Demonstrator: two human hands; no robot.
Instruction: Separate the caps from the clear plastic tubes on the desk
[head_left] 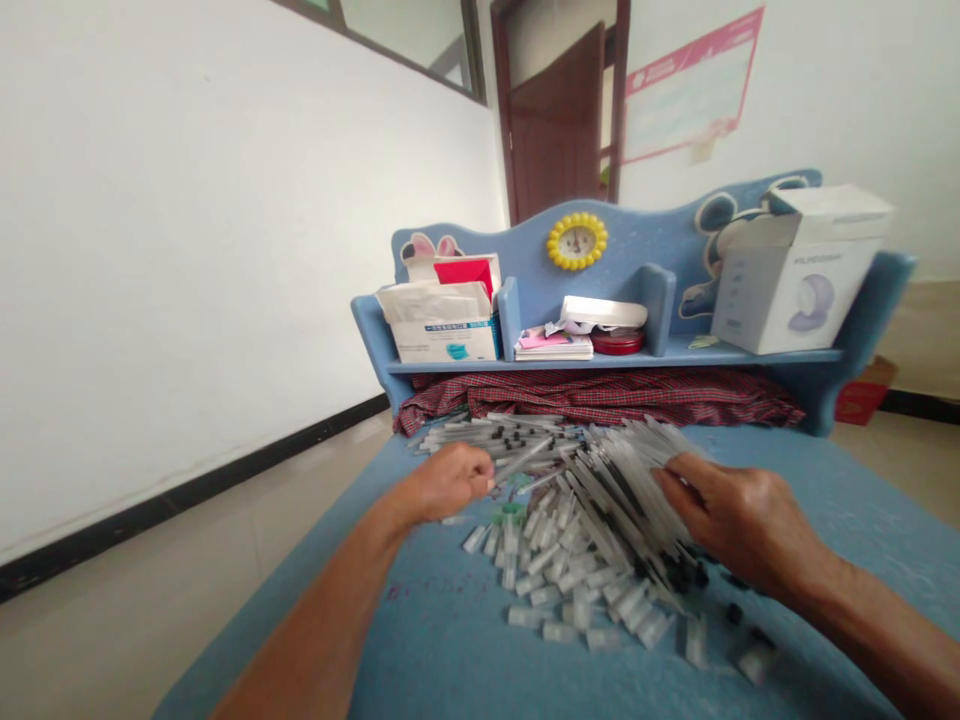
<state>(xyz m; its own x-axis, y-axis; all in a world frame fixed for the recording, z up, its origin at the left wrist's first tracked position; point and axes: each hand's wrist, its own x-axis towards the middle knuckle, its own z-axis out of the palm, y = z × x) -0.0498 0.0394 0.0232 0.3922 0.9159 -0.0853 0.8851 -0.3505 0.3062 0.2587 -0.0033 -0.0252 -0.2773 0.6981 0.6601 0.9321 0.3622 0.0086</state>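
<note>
Room: white wall (pixel 187 200) at 9 to 11 o'clock, pale floor (pixel 277 500) below it, brown door (pixel 559 130) ajar at 12. Dial centred on the short clear caps; 12 points away from the wearer. Blue tabletop (pixel 420 640) carries the work.

Left hand (pixel 451 482), 10 o'clock: thumb and fingers together, clamped on the near end of one clear tube (pixel 525 458), which slants off toward 2. Right hand (pixel 739 515), 3 o'clock: thumb and fingertips against the side of a thick tube heap (pixel 626 490); motion blur, cannot tell whether the grip is clamped on any of it.

Heap lies at 1 o'clock, long clear tubes roughly parallel, dark parts toward the near end. Second tube group (pixel 487 435) with black ends, at 11. Short clear caps (pixel 570 570) loosely scattered at dial centre, down to 5. Black bits (pixel 733 613) at 4.

Farther out, 12: rumpled red checked cloth (pixel 600 395) along the foot of a blue shelf (pixel 675 345). On the shelf: open mask box (pixel 442 335) at 11, red tin (pixel 617 343) at 12, large white box (pixel 795 280) at 1. Yellow-rimmed disc (pixel 577 241) on the shelf back, 12.
</note>
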